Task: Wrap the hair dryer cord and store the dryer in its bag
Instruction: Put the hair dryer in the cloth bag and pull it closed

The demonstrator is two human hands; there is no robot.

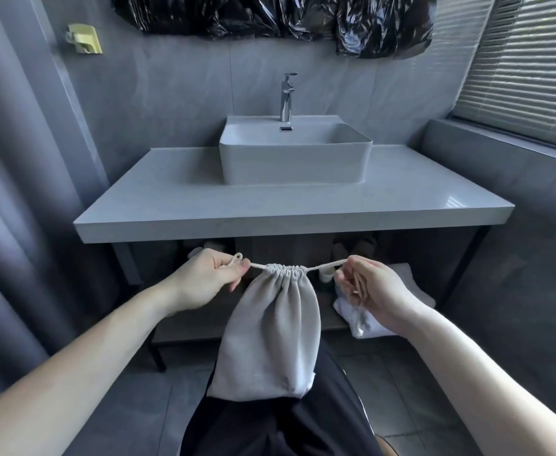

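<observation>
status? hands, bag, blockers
Left hand and right hand each pinching a drawstring end. Bag cinched shut, hanging. Dryer not visible. No blockers.

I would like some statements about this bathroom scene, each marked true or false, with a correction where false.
1. The mouth of the bag is gathered shut. True.
2. The left hand and right hand each pull a drawstring sideways. True.
3. The bag lies on the countertop. False: it hangs in the air, below the counter's edge.
4. The hair dryer rests in the sink. False: no dryer is visible there.
</observation>
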